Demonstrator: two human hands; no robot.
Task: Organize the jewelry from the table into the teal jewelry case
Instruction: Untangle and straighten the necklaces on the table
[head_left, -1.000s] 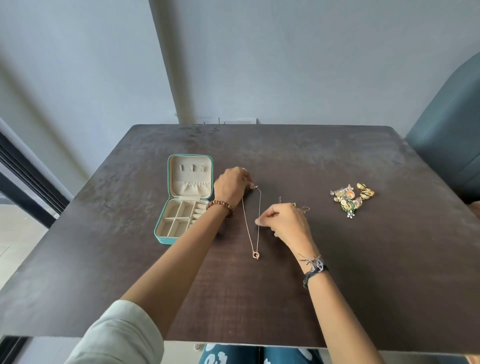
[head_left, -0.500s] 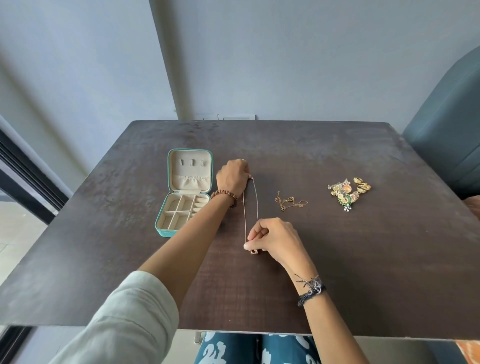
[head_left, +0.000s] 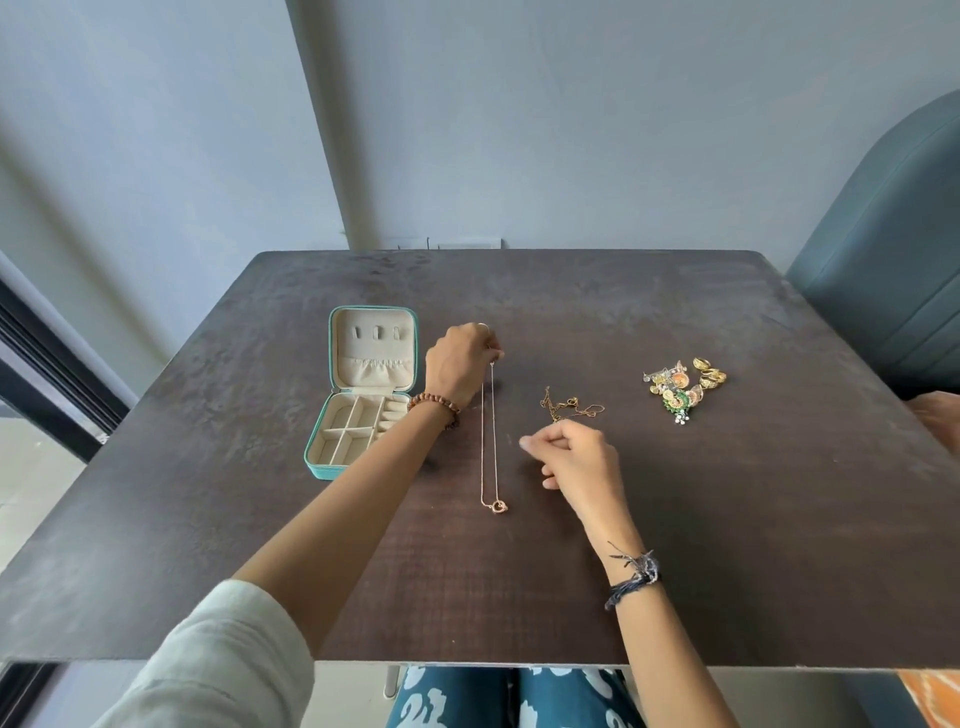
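While my left hand (head_left: 457, 364) pinches its clasp end, the thin rose-gold necklace (head_left: 490, 436) lies doubled and straight on the table (head_left: 727, 519), ring pendant nearest me, right of the open teal jewelry case (head_left: 363, 389). My right hand (head_left: 576, 460) is loosely curled, holding nothing. No writing shows.

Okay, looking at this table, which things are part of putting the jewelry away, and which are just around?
Part of the job: teal case, open; rose-gold necklace, top end pinched by the left hand; tangled gold chain; earring pile; right hand.

Just around: table; blue chair; wall.
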